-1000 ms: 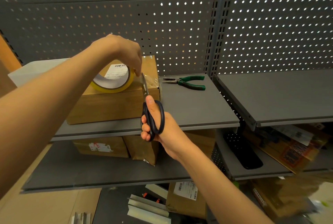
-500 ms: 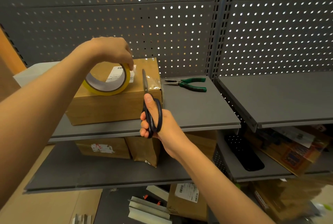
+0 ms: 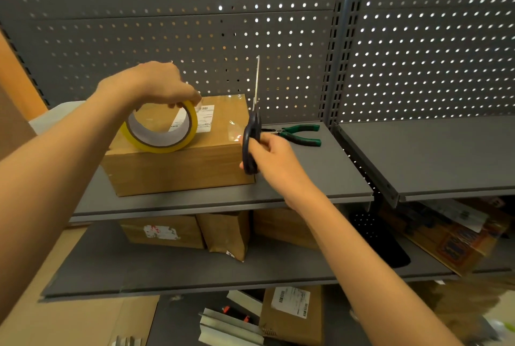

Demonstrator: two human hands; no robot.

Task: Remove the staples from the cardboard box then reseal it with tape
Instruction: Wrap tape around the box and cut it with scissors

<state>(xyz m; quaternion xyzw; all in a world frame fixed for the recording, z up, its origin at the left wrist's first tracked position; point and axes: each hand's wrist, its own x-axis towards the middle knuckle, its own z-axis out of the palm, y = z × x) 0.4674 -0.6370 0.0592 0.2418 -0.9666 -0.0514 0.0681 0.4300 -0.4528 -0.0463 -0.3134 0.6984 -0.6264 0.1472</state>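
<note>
A brown cardboard box (image 3: 178,167) with a white label stands on the grey shelf (image 3: 320,178). Clear tape glints across its top and right end. My left hand (image 3: 150,84) grips a yellow-edged tape roll (image 3: 161,129) from above, and the roll rests on the box top. My right hand (image 3: 267,153) grips black-handled scissors (image 3: 252,134) just off the box's right end. Their blades point straight up and look closed.
Green-handled pliers (image 3: 298,134) lie on the shelf to the right of the box. A perforated grey panel (image 3: 195,25) backs the shelves. Brown parcels (image 3: 225,234) sit on the shelf below. More boxes and metal strips (image 3: 231,326) lie at the bottom.
My right hand pulled the scissors away from the tape at the box's right end and turned the blades upright. My left hand kept the roll on the box top, slightly further left.
</note>
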